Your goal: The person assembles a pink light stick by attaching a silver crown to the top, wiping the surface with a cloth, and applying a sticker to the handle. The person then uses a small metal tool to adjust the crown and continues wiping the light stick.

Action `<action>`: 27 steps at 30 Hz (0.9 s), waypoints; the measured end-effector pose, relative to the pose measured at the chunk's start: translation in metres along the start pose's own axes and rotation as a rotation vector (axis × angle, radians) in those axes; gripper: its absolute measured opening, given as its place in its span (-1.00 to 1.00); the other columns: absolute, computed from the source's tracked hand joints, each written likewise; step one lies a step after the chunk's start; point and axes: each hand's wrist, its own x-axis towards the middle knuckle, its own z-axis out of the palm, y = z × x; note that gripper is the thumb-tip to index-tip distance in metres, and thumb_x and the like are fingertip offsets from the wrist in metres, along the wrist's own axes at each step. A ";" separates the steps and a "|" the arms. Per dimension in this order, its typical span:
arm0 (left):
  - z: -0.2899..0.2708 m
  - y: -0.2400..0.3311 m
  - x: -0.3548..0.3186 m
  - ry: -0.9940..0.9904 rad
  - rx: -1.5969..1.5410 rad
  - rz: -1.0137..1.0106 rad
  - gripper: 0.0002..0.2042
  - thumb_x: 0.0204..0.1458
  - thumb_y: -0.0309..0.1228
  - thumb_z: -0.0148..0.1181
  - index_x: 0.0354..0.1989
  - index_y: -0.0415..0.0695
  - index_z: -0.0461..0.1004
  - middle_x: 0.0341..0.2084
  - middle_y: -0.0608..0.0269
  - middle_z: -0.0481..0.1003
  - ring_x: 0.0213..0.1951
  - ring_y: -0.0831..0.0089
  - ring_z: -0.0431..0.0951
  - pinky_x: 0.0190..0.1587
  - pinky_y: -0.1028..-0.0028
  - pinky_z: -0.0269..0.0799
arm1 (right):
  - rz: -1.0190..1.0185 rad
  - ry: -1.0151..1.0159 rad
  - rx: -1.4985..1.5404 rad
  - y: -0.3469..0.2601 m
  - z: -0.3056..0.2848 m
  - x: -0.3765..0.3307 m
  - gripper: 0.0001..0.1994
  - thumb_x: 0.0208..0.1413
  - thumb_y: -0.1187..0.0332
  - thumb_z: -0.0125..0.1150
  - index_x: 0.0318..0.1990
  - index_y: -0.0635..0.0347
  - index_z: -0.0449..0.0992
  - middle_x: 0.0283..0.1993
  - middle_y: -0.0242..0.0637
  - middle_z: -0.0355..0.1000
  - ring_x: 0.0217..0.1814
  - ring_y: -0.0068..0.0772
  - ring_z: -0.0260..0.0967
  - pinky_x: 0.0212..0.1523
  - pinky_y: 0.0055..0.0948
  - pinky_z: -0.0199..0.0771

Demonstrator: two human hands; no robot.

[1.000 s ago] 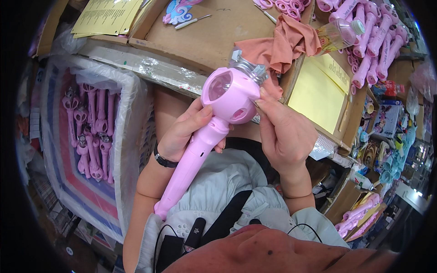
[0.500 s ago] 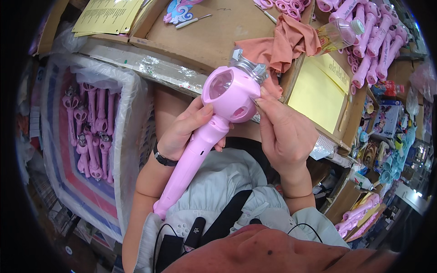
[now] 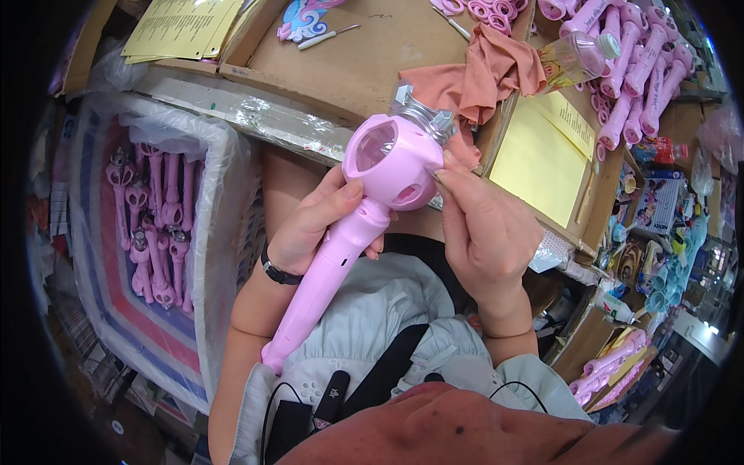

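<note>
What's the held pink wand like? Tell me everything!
This pink wand looks like smooth plastic: long handle, round head with cutout openings, silvery top. A small dark slot marks the handle. It slants, head to the upper right. The left hand holds it where head meets handle; the right hand pinches at the head's side.

Assy wkshop, w/ white-handled tool, piled pink handles & crate of wands.
</note>
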 end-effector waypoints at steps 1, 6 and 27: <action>0.000 0.000 0.000 -0.001 0.000 0.002 -0.56 0.25 -0.29 0.02 0.25 -0.05 0.09 -0.21 -0.10 0.48 -0.42 0.19 0.61 -0.41 0.35 0.61 | -0.003 -0.009 -0.003 0.000 -0.001 0.000 -0.78 -0.12 0.65 0.33 -0.25 0.28 0.58 -0.28 -0.14 0.60 -0.31 -0.23 0.58 -0.30 -0.41 0.54; -0.001 -0.001 0.000 -0.005 -0.012 0.010 -0.55 0.25 -0.29 0.02 0.25 -0.05 0.08 -0.21 -0.09 0.48 -0.42 0.18 0.61 -0.41 0.34 0.61 | -0.022 -0.022 0.007 0.002 -0.002 0.001 -0.78 -0.13 0.65 0.33 -0.26 0.27 0.58 -0.28 -0.14 0.60 -0.32 -0.23 0.58 -0.31 -0.42 0.54; 0.000 -0.002 -0.001 0.010 0.007 0.013 -0.54 0.25 -0.29 0.02 0.26 -0.08 0.06 -0.22 -0.08 0.48 -0.44 0.20 0.61 -0.41 0.35 0.61 | -0.115 0.019 -0.014 0.009 0.001 -0.002 -0.68 -0.20 0.64 0.28 -0.18 0.29 0.55 -0.20 -0.11 0.59 -0.38 -0.30 0.56 -0.41 -0.48 0.50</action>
